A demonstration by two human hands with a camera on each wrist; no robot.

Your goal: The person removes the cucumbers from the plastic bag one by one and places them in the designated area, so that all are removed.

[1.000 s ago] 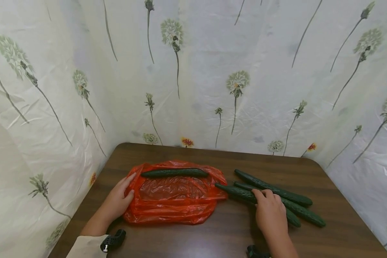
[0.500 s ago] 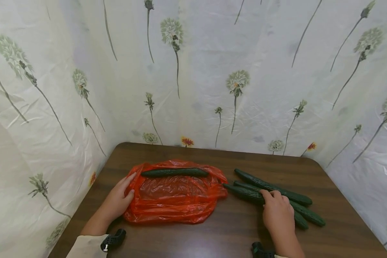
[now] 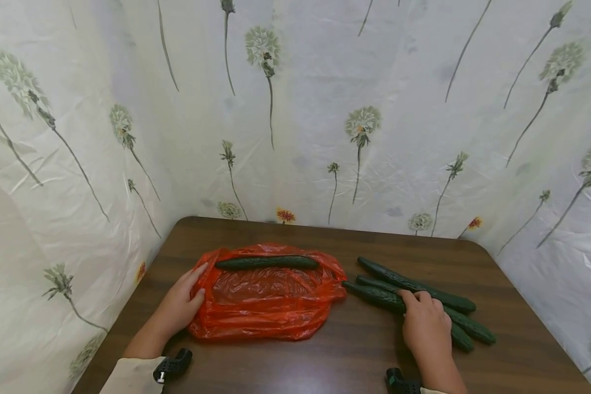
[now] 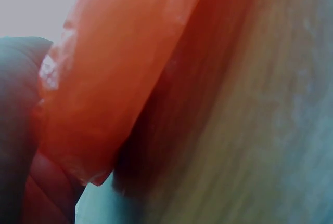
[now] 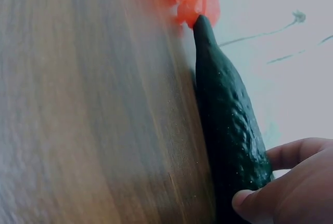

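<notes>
My right hand (image 3: 427, 324) grips a dark green cucumber (image 3: 374, 296) from above, near its middle. The right wrist view shows the thumb on the near side of this bumpy cucumber (image 5: 226, 109). Its narrow tip points at the red plastic bag (image 3: 261, 323), close to the bag's right side. At the bag's left edge rests my left hand (image 3: 177, 303), fingers and thumb fairly straight against the plastic. In the left wrist view the bag (image 4: 119, 73) covers part of that hand. Along the bag's far side lies another cucumber (image 3: 267, 262).
Two more cucumbers lie just behind the gripped one: one farthest back (image 3: 413, 283) and one in the middle (image 3: 473, 326), partly hidden by my right hand. The brown wooden table (image 3: 295, 361) ends at a flower-patterned sheet (image 3: 305, 109) behind and at the sides.
My right hand has shifted to the right with the gripped cucumber, drawing its tip back from the bag's right edge. My left hand and the bag stay put.
</notes>
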